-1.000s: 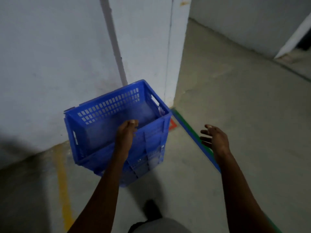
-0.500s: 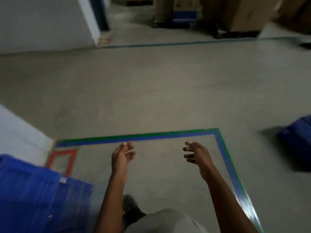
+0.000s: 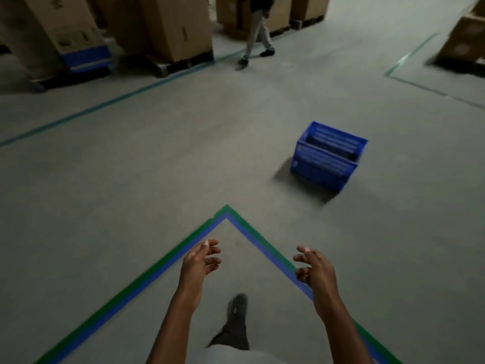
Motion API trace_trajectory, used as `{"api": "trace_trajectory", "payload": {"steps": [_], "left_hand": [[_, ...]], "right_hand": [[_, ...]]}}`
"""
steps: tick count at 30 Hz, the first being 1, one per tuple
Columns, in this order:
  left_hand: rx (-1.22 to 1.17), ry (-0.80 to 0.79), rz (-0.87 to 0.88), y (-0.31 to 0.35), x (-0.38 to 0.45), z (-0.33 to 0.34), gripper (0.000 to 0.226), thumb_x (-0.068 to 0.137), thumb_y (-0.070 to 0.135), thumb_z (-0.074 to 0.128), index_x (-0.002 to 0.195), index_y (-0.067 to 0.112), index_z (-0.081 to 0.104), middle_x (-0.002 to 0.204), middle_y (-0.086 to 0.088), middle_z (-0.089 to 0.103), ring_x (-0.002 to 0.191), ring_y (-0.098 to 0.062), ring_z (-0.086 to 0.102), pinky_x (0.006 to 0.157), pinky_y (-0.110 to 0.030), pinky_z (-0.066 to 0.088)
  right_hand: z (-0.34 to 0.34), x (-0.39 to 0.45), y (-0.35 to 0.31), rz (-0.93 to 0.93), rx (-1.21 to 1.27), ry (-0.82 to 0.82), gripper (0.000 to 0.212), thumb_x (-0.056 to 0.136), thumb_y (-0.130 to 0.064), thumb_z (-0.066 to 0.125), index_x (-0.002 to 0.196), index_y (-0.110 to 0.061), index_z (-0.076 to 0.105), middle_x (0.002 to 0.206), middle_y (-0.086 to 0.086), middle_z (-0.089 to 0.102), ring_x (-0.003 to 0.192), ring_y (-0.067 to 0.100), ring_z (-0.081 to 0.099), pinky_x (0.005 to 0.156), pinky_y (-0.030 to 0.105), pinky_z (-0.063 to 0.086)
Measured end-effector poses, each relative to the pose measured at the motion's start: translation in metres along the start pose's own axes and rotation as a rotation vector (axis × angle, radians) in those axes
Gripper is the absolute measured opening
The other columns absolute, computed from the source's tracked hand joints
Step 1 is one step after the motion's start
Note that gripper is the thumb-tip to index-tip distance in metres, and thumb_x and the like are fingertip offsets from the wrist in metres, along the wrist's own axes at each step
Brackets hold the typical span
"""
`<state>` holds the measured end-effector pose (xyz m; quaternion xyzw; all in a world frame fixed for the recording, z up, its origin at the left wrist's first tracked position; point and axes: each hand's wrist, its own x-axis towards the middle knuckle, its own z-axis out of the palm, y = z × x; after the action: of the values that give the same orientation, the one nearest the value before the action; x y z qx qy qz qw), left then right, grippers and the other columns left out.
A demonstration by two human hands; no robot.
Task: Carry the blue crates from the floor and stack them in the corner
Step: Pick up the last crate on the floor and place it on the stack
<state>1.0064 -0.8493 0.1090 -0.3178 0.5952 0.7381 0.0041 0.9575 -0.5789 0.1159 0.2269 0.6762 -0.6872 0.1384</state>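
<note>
A blue crate (image 3: 328, 156) stands upright on the grey floor, ahead and to the right of me. My left hand (image 3: 201, 261) and my right hand (image 3: 313, 266) are held out low in front of me, palms facing each other, fingers loosely curled, holding nothing. Both hands are well short of the crate. The stacked crates in the corner are out of view.
A green and blue tape corner (image 3: 227, 212) marks the floor just ahead of my hands. Tall cardboard boxes on pallets (image 3: 168, 27) line the far side. Another person (image 3: 256, 35) walks past there. More boxes (image 3: 464, 38) stand at the far right.
My left hand let go of the crate in the corner and I turned away to the right. The corner stack left the view and the crate on the floor came fully into sight.
</note>
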Motion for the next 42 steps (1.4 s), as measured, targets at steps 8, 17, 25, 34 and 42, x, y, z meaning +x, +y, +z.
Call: {"api": "trace_trajectory", "payload": {"steps": [8, 17, 25, 34, 42], "left_hand": [[0.068, -0.159, 0.000, 0.096, 0.177, 0.126, 0.028, 0.105, 0.025, 0.046, 0.106, 0.013, 0.071, 0.091, -0.006, 0.069, 0.069, -0.017, 0.063, 0.071, -0.031, 0.051], [0.184, -0.345, -0.040, 0.159, 0.334, 0.299, 0.031, 0.105, 0.028, 0.047, 0.111, 0.010, 0.071, 0.091, -0.005, 0.070, 0.074, -0.020, 0.063, 0.073, -0.033, 0.052], [0.119, -0.242, -0.082, 0.200, 0.445, 0.427, 0.031, 0.104, 0.029, 0.046, 0.112, 0.009, 0.069, 0.092, -0.006, 0.068, 0.073, -0.019, 0.061, 0.073, -0.033, 0.051], [0.221, -0.213, -0.154, 0.252, 0.605, 0.537, 0.031, 0.105, 0.028, 0.046, 0.110, 0.008, 0.069, 0.092, -0.008, 0.066, 0.071, -0.019, 0.060, 0.070, -0.032, 0.049], [0.430, -0.327, -0.288, 0.274, 0.815, 0.665, 0.032, 0.105, 0.029, 0.047, 0.111, 0.005, 0.067, 0.090, -0.007, 0.067, 0.063, -0.016, 0.060, 0.062, -0.027, 0.046]], "right_hand": [[-0.019, 0.138, -0.083, 0.014, 0.113, 0.205, 0.020, 0.100, -0.021, 0.056, 0.107, -0.012, 0.072, 0.095, 0.013, 0.071, 0.069, 0.027, 0.060, 0.065, 0.036, 0.050], [-0.057, 0.314, -0.165, 0.047, 0.219, 0.336, 0.021, 0.101, -0.021, 0.054, 0.107, -0.011, 0.072, 0.096, 0.013, 0.072, 0.070, 0.028, 0.062, 0.068, 0.038, 0.052], [-0.105, 0.510, -0.264, 0.079, 0.162, 0.247, 0.023, 0.101, -0.022, 0.054, 0.110, -0.009, 0.071, 0.096, 0.014, 0.070, 0.069, 0.026, 0.063, 0.065, 0.034, 0.051], [-0.117, 0.704, -0.354, 0.173, 0.136, 0.263, 0.020, 0.098, -0.022, 0.058, 0.107, -0.009, 0.071, 0.090, 0.010, 0.070, 0.070, 0.027, 0.062, 0.059, 0.029, 0.050], [-0.126, 0.885, -0.385, 0.347, 0.117, 0.379, 0.022, 0.098, -0.023, 0.058, 0.110, -0.008, 0.068, 0.090, 0.012, 0.069, 0.067, 0.026, 0.062, 0.056, 0.029, 0.049]]}}
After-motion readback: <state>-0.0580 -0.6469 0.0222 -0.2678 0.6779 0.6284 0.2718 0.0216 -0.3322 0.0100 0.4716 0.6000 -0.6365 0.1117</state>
